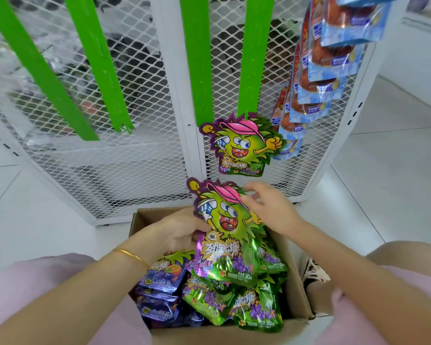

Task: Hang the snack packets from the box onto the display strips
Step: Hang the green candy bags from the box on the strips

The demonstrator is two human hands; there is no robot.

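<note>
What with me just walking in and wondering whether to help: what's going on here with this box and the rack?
A person is stocking a mesh rack from an open cardboard box. The left hand holds a bunch of green packets above the box; the right hand is at the top of the front one, not clearly pinching it. One matching packet already hangs low on a green strip, and blue packets hang further right.

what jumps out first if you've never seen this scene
The loud green cartoon packet gripped by the left hand above the open box, with the right hand at its top edge. Just above, an identical packet hangs from one of the bright green strips on the white mesh rack.
</note>
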